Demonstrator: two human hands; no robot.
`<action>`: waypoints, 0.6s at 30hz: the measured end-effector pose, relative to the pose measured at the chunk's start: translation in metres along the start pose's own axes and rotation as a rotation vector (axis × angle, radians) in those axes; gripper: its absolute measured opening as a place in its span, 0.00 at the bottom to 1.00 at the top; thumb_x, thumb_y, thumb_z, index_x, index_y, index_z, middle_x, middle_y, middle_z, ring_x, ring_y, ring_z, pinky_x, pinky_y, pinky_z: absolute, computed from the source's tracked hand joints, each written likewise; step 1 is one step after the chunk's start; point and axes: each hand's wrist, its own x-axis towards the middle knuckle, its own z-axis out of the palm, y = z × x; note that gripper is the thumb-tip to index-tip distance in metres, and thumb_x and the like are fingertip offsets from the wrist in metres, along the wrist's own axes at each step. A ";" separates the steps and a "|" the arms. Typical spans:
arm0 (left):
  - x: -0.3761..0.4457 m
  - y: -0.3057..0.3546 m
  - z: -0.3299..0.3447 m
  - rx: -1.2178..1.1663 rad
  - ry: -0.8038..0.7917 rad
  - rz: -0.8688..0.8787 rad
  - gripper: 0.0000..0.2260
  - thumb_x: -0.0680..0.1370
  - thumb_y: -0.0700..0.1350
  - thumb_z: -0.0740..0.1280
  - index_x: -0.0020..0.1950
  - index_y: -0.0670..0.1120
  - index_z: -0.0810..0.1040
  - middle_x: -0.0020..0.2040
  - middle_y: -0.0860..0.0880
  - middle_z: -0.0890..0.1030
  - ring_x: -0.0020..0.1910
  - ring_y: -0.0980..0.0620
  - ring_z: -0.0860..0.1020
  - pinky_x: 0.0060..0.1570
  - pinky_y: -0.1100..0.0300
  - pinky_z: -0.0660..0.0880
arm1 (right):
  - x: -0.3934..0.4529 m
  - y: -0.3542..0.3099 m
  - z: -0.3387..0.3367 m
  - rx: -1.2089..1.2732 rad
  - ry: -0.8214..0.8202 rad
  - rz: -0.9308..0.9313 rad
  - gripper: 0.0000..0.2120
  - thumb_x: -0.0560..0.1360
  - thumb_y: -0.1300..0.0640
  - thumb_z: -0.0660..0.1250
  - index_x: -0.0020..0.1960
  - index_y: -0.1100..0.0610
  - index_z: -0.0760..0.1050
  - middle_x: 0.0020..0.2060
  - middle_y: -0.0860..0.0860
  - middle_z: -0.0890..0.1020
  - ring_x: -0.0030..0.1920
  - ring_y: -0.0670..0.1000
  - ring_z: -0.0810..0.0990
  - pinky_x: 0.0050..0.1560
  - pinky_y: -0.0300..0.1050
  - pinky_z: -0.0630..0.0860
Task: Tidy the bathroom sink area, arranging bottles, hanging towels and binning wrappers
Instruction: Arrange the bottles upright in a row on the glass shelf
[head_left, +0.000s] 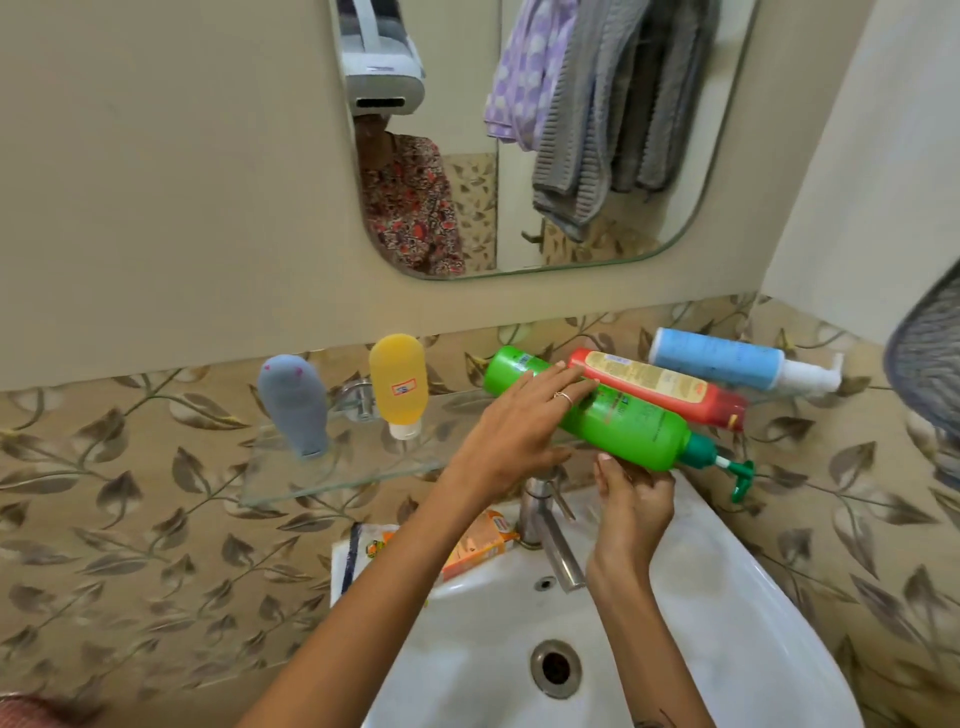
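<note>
A green pump bottle (631, 434) lies tilted over the right part of the glass shelf (332, 475), its pump pointing right. My left hand (511, 431) grips its body, fingers over the top and thumb beneath. My right hand (631, 501) holds it from underneath near the neck. Behind it lie a red bottle (670, 392) and a blue bottle with a white pump (727, 361). A grey tube (296, 405) and a yellow tube (399, 384) stand cap down on the shelf's left part. Wrappers, one orange (480, 545) and one white (345, 566), lie on the sink's left rim.
The white sink (727, 623) with a steel tap (550, 540) is below the shelf. The mirror (670, 228) reflects a lilac towel (524, 78) and grey towels (587, 130) hanging. A grey mesh object (930, 353) juts in at the right edge.
</note>
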 end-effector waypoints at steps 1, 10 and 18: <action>0.004 0.001 0.005 0.065 -0.017 0.002 0.35 0.71 0.45 0.69 0.75 0.48 0.56 0.76 0.49 0.58 0.75 0.51 0.55 0.73 0.53 0.48 | 0.002 -0.001 -0.002 -0.016 -0.016 -0.011 0.17 0.73 0.73 0.64 0.57 0.58 0.69 0.46 0.50 0.81 0.47 0.44 0.81 0.49 0.38 0.79; 0.006 0.021 0.017 0.143 0.352 0.003 0.27 0.63 0.42 0.75 0.62 0.45 0.77 0.59 0.44 0.81 0.59 0.44 0.78 0.62 0.39 0.69 | -0.013 -0.005 -0.014 -0.080 -0.080 -0.173 0.17 0.73 0.69 0.67 0.60 0.59 0.71 0.52 0.55 0.82 0.52 0.47 0.82 0.51 0.39 0.80; 0.009 0.014 -0.040 -0.486 0.540 -0.151 0.26 0.65 0.49 0.74 0.63 0.51 0.77 0.56 0.49 0.82 0.53 0.54 0.81 0.51 0.53 0.79 | 0.012 -0.064 0.027 -0.329 -0.498 -0.382 0.22 0.73 0.63 0.69 0.62 0.46 0.72 0.56 0.47 0.81 0.55 0.42 0.80 0.51 0.32 0.76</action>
